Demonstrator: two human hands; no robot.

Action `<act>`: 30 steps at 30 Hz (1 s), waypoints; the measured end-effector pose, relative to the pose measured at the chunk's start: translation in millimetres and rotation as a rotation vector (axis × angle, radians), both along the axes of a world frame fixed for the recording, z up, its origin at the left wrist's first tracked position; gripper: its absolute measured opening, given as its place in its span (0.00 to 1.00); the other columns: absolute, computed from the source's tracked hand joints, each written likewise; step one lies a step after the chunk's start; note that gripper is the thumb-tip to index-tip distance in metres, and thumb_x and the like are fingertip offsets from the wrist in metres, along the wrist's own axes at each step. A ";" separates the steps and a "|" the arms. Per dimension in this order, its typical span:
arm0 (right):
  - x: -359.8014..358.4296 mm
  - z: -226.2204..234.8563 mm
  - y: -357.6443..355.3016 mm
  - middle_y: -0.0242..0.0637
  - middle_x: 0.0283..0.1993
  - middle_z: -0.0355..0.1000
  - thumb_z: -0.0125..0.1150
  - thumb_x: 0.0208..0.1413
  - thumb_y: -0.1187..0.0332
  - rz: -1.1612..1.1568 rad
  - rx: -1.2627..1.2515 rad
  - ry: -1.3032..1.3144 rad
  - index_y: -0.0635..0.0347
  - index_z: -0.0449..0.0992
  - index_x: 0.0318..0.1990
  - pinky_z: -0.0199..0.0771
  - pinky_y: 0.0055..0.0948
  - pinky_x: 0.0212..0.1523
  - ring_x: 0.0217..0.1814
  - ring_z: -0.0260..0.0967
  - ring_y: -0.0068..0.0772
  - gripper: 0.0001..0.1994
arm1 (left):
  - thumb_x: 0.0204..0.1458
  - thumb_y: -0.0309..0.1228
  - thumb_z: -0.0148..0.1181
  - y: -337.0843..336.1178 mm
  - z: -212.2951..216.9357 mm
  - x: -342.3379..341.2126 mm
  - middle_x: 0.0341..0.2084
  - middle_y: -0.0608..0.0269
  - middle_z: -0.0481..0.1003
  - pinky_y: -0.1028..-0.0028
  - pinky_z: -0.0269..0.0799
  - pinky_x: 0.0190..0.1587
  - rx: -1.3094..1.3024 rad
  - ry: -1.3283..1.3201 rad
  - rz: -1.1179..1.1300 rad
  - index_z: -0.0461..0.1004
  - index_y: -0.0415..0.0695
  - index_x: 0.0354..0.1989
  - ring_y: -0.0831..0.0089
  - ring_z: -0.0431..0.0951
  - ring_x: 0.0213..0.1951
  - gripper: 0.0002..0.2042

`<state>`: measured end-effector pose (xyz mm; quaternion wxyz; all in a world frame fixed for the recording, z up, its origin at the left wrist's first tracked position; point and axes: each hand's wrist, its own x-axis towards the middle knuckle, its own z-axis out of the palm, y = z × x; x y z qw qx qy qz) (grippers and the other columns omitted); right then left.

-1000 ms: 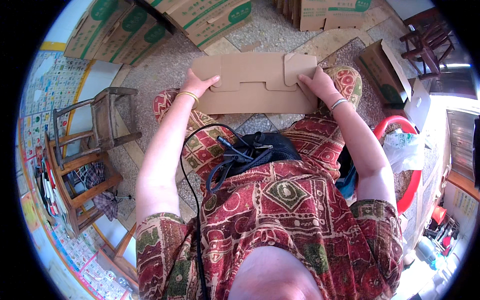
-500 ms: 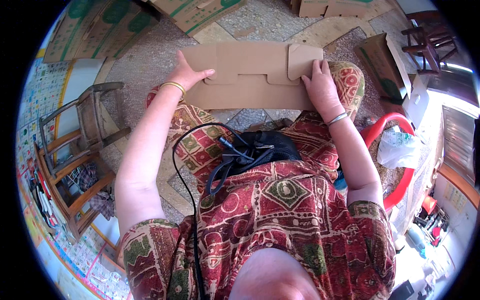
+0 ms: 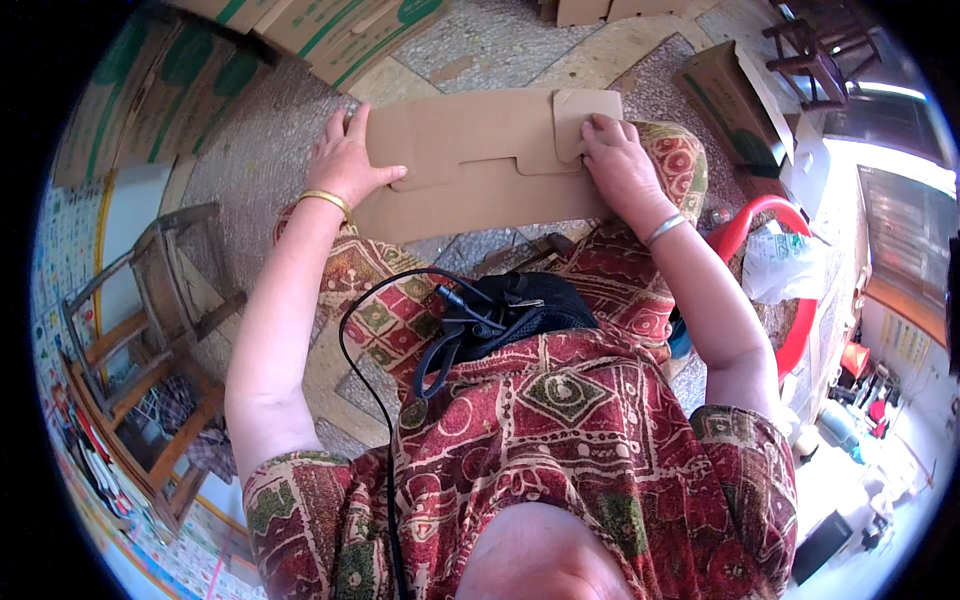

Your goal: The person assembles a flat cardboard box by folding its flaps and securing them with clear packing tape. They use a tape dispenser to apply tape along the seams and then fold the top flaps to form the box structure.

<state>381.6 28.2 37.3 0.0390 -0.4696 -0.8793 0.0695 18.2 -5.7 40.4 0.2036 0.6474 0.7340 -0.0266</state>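
Observation:
A brown cardboard box [image 3: 450, 135] lies across my lap, its interlocking flaps facing up and its right end slightly higher in the picture. My left hand [image 3: 348, 170] grips the left end, thumb on top and fingers spread along the outer edge. At the right end, my right hand [image 3: 622, 172] has its fingers bent over the edge of a rounded flap [image 3: 578, 112]. Part of that flap and of the box's right side is hidden under this hand. A black pouch [image 3: 520, 310] with a cable sits at my waist, close below the box.
Printed cartons [image 3: 340, 35] stand at the far left, and an open carton [image 3: 735, 105] is at the right. A wooden chair [image 3: 150, 290] stands at my left. To my right is a red-rimmed container [image 3: 800, 335] with a white plastic bag [image 3: 778, 262]. Dark wooden stools [image 3: 815, 60] are at far right.
The box has tilted, its left end now lower than its right. My right hand has shifted inward, its fingers bending over the right flap. My left hand still has the left end.

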 end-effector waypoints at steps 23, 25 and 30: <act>-67.6 -3.3 -15.3 0.64 0.64 0.51 0.50 0.48 0.70 -0.064 0.040 0.100 0.77 0.62 0.56 0.54 0.57 0.63 0.68 0.48 0.62 0.26 | 0.55 0.57 0.44 76.2 -20.2 79.1 0.68 0.57 0.47 0.41 0.38 0.64 0.607 -0.136 -0.496 0.50 0.56 0.69 0.55 0.45 0.69 0.35; -72.2 -0.7 -9.6 0.64 0.64 0.52 0.51 0.48 0.68 -0.086 0.097 0.123 0.77 0.64 0.54 0.55 0.58 0.62 0.67 0.48 0.62 0.26 | 0.55 0.56 0.45 88.1 -17.5 96.9 0.68 0.58 0.48 0.42 0.38 0.65 0.609 -0.134 -0.554 0.51 0.55 0.68 0.55 0.46 0.69 0.34; -69.3 11.4 -13.7 0.63 0.63 0.54 0.53 0.46 0.65 -0.060 0.017 0.182 0.75 0.70 0.50 0.54 0.59 0.61 0.67 0.47 0.64 0.25 | 0.58 0.48 0.45 88.6 -9.5 130.6 0.67 0.56 0.52 0.47 0.41 0.65 0.477 -0.117 -0.667 0.57 0.53 0.66 0.56 0.50 0.67 0.28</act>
